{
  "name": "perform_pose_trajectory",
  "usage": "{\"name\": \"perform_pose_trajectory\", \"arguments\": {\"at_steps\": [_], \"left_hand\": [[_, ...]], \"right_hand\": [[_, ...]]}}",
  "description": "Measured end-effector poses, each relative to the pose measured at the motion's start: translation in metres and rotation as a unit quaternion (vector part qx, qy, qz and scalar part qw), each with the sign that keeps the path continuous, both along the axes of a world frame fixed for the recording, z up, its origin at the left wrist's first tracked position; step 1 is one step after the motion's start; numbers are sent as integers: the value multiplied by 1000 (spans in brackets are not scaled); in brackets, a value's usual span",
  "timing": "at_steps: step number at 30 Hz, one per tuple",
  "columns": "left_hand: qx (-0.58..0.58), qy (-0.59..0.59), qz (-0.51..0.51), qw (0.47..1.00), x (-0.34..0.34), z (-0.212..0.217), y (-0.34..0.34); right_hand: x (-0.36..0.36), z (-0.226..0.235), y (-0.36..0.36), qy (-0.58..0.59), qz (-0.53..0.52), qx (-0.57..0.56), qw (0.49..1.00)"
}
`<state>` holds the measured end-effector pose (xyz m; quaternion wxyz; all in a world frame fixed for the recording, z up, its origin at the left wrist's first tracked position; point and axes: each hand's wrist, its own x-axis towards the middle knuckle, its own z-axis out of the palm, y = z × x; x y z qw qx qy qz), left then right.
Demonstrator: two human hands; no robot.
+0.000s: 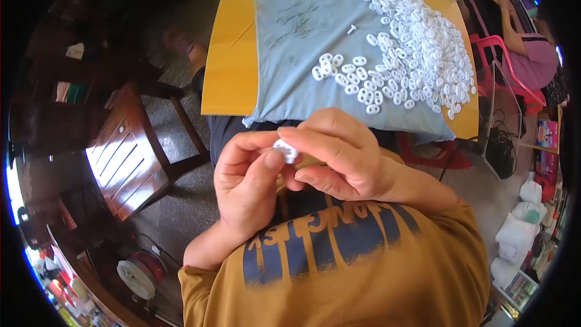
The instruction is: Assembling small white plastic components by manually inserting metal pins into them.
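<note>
- White rounded plastic piece [290,153] is held up between both hands, in front of the brown printed T-shirt [363,266].
- Left bare hand [245,172] is clamped on it, thumb pressed over its near side, fingers curled behind.
- Right bare hand [342,151] lays its index fingertip at the top edge; its thumb is apart from that finger, lower down. Whether this hand also pinches the piece, I cannot tell.
- Beyond, small white two-holed oval pieces [423,54] lie heaped on light-blue cloth [290,72].
</note>
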<state>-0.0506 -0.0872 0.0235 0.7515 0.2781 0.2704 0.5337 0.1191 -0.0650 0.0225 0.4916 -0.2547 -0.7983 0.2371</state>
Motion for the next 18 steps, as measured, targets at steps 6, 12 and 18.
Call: {"name": "perform_pose_trajectory", "arguments": {"at_steps": [6,12,18], "left_hand": [[-37,102,39,993,-6,-15,30],[58,220,104,968,16,15,123],[250,256,116,927,10,48,307]], "right_hand": [[23,-20,15,-20,-11,-57,998],[46,-30,28,4,15,-107,994],[58,-38,40,64,-8,-118,991]]}}
